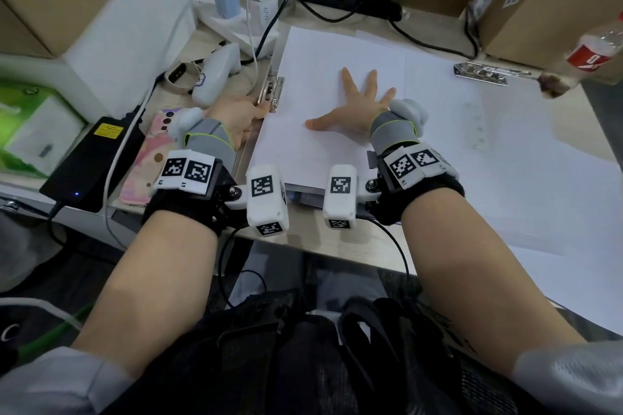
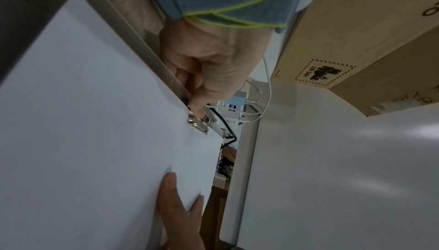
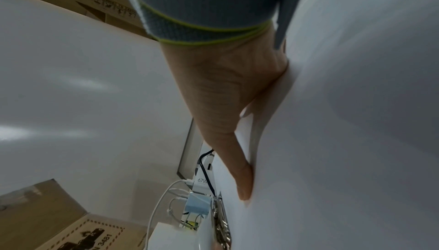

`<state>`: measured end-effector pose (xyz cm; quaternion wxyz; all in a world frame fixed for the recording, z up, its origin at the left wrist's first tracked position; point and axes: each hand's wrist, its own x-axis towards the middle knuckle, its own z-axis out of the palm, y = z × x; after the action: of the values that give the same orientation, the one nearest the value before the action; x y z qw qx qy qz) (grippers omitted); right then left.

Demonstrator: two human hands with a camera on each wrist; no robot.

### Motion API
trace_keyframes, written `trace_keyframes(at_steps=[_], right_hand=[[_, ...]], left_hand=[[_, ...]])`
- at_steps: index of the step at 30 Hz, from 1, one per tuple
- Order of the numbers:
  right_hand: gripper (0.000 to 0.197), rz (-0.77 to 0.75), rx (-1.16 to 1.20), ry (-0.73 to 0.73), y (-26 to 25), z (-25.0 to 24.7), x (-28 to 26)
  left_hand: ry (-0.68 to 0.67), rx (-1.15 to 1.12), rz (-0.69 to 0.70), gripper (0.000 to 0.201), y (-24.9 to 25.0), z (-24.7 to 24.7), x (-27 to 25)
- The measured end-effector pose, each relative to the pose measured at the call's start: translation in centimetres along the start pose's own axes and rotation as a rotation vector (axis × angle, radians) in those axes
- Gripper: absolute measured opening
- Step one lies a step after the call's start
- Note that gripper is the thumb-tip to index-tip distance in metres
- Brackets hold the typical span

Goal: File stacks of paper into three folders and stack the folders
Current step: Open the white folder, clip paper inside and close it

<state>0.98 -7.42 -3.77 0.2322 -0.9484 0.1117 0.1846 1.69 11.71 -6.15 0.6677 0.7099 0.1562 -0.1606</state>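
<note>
A stack of white paper (image 1: pixel 313 84) lies in an open folder at the desk's middle, with a metal clip (image 1: pixel 271 93) on the folder's left edge. My left hand (image 1: pixel 241 114) has its fingers curled on that metal clip (image 2: pixel 199 121), seen close in the left wrist view. My right hand (image 1: pixel 354 104) lies flat and spread on the paper, pressing it down; its fingers (image 3: pixel 242 179) are straight. A second folder with its own metal clip (image 1: pixel 480 73) lies open to the right under loose white sheets (image 1: pixel 505 158).
Left of the folder lie a phone in a pink case (image 1: pixel 148 158), a black power brick (image 1: pixel 91 162), a white controller (image 1: pixel 215 74) and a power strip with chargers (image 1: pixel 242 13). Cardboard boxes (image 1: pixel 539 3) and a plastic bottle (image 1: pixel 593 50) stand at the back right.
</note>
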Motion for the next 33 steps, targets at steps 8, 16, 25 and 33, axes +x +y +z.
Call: trace_keyframes(at_steps=[8, 16, 25, 33], right_hand=[[0.118, -0.014, 0.036, 0.042, 0.0, 0.1, -0.2], [0.100, -0.086, 0.061, 0.067, 1.6, -1.0, -2.8], [0.061, -0.153, 0.411, 0.260, 7.1, -3.0, -7.2], [0.027, -0.044, 0.639, 0.580, 14.5, -3.9, -11.0]], left_hand=[[0.055, 0.082, 0.020, 0.026, 0.2, 0.3, -0.8], [0.219, 0.468, 0.271, 0.016, 2.5, 1.0, -2.2], [0.075, 0.684, 0.423, 0.044, 4.5, 7.8, -6.3], [-0.275, 0.653, 0.511, 0.036, 3.9, 16.9, -10.3]])
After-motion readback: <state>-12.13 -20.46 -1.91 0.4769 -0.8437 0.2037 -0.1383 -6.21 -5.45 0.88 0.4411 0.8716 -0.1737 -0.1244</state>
